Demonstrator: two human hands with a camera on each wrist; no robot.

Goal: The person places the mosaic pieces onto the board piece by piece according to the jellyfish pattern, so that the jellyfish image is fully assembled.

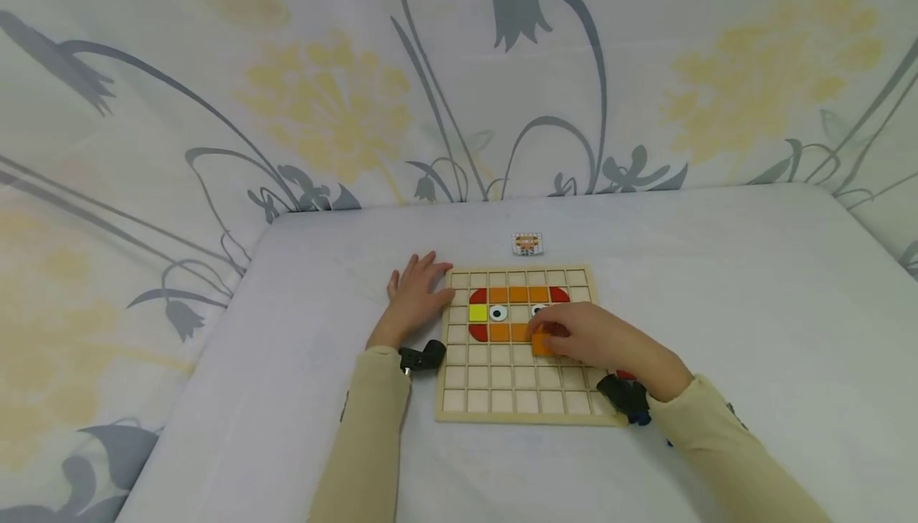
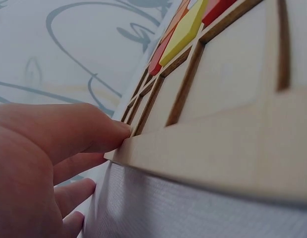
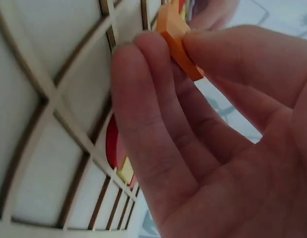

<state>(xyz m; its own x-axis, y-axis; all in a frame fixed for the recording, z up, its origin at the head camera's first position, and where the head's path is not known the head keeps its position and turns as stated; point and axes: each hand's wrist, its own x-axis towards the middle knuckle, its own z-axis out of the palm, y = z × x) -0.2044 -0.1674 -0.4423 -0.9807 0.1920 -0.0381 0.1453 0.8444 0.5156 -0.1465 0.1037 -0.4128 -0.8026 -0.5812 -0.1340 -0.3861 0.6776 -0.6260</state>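
A wooden grid board (image 1: 516, 418) lies on the white-covered table. Set in it are a yellow square tile (image 1: 477, 313), several orange square tiles (image 1: 519, 294), red rounded tiles (image 1: 478, 333) and two eye tiles (image 1: 498, 313). My left hand (image 1: 414, 300) rests at the board's left edge, fingers spread, its thumb touching the frame in the left wrist view. Over the board, my right hand (image 1: 598, 336) pinches an orange tile (image 3: 179, 44) between thumb and fingers, just below the lower orange row. That hand partly covers the right-hand eye tile and the cells near it.
A small picture card (image 1: 527, 244) showing a gridded pattern lies behind the board. Something red (image 1: 625, 375) shows at the board's right edge, partly hidden by the right wrist. Flower-patterned cloth (image 1: 459, 68) hangs behind the table.
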